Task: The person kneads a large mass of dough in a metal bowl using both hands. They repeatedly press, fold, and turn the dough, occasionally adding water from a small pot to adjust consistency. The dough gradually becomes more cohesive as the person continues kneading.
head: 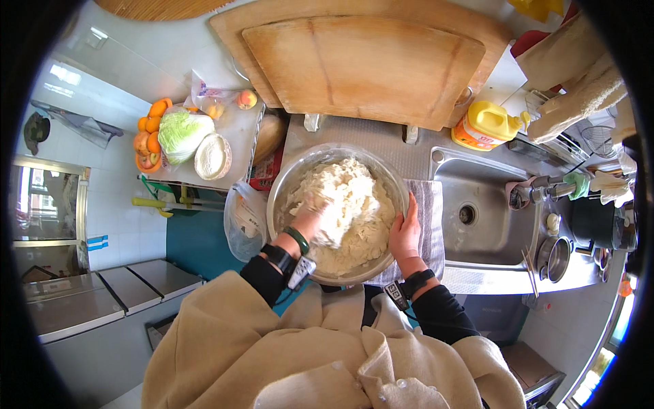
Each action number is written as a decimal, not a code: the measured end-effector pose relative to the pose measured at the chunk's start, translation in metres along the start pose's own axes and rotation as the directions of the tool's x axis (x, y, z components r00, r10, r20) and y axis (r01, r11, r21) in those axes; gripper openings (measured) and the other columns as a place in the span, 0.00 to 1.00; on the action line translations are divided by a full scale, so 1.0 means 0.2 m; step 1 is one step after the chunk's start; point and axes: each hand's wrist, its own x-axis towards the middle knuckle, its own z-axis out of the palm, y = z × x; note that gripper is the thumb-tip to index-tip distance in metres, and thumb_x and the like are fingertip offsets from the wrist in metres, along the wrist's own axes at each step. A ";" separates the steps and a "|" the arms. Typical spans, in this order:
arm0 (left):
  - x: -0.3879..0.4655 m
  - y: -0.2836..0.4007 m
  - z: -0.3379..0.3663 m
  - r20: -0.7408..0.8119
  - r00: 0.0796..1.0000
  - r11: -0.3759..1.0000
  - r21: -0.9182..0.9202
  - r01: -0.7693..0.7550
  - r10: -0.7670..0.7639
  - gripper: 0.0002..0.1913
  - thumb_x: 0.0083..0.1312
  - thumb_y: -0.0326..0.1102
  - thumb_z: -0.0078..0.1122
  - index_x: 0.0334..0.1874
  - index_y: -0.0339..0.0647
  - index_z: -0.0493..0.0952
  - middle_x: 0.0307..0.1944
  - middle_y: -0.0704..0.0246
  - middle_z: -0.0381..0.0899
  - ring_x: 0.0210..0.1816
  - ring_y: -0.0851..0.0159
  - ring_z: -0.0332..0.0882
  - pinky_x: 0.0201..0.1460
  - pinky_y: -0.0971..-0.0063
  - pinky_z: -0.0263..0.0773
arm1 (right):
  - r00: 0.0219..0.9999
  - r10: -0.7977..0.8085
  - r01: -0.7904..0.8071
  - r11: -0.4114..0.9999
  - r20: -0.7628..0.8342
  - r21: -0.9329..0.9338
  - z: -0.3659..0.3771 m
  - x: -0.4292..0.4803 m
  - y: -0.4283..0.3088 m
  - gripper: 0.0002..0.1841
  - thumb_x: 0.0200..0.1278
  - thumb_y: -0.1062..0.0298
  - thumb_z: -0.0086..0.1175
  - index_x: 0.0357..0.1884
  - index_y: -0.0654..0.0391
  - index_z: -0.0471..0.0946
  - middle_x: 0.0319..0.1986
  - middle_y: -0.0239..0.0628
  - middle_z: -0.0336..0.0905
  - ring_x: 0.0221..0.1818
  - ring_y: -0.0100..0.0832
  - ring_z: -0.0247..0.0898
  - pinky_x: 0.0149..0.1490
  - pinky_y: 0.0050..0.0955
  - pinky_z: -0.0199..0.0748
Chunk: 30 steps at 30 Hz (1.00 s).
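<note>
A large metal bowl [277, 179] stands on the counter in front of me, partly on a striped cloth [431, 220]. Shaggy, pale dough [352, 204] fills much of it. My left hand [312, 217], with a dark green bangle at the wrist, is in the bowl at the dough's left side; its fingers are blurred and partly hidden by dough, so their grip cannot be made out. My right hand [406, 232] lies against the bowl's right rim, fingers along the outer side and pointing away from me.
Right of the bowl is a steel sink [485, 204], with a yellow jug [485, 125] behind it. Wooden boards [368, 71] lean at the back. To the left are a napa cabbage [184, 133], a bowl of white flour [213, 157], fruit and a plastic bag [245, 220].
</note>
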 end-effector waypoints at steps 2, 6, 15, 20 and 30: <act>-0.13 0.12 0.07 0.016 0.976 0.882 0.424 -0.205 0.219 0.54 0.65 0.57 0.60 0.76 0.26 0.36 0.58 0.47 0.76 0.53 0.54 0.80 0.54 0.65 0.75 | 1.000 0.008 -0.008 1.000 -0.001 0.004 0.00 0.00 -0.01 0.31 0.67 0.75 0.44 0.73 0.61 0.53 0.65 0.58 0.64 0.64 0.58 0.65 0.65 0.45 0.66; -0.24 0.24 0.18 0.196 0.980 0.558 0.816 -0.152 -0.020 0.50 0.62 0.47 0.62 0.75 0.27 0.42 0.60 0.43 0.72 0.56 0.45 0.76 0.60 0.62 0.72 | 0.999 0.040 -0.040 0.999 0.012 0.020 0.00 0.00 0.00 0.31 0.67 0.74 0.44 0.73 0.61 0.54 0.66 0.57 0.64 0.64 0.57 0.65 0.65 0.45 0.67; -0.08 0.15 0.27 0.424 0.889 0.146 0.882 -0.449 0.172 0.29 0.54 0.30 0.62 0.62 0.40 0.70 0.46 0.51 0.81 0.45 0.44 0.81 0.47 0.58 0.78 | 1.000 0.017 -0.016 0.998 -0.015 0.059 0.00 0.00 0.01 0.30 0.67 0.75 0.43 0.72 0.62 0.55 0.65 0.58 0.65 0.65 0.58 0.64 0.66 0.45 0.65; 0.14 0.24 0.35 0.345 0.937 -0.131 0.928 -0.350 -0.058 0.09 0.56 0.37 0.64 0.36 0.47 0.87 0.40 0.57 0.86 0.44 0.54 0.85 0.46 0.63 0.79 | 0.999 -0.021 0.023 0.999 -0.036 0.050 0.00 0.01 0.02 0.30 0.68 0.74 0.43 0.73 0.61 0.55 0.65 0.59 0.65 0.65 0.58 0.64 0.66 0.45 0.65; -0.10 0.30 0.16 0.400 0.914 -0.011 0.916 -0.401 0.068 0.18 0.56 0.33 0.61 0.51 0.44 0.80 0.41 0.56 0.84 0.45 0.51 0.83 0.47 0.58 0.77 | 0.997 -0.050 0.048 0.998 -0.055 -0.038 -0.01 -0.01 -0.01 0.32 0.67 0.73 0.44 0.73 0.58 0.53 0.62 0.60 0.67 0.60 0.59 0.68 0.63 0.47 0.68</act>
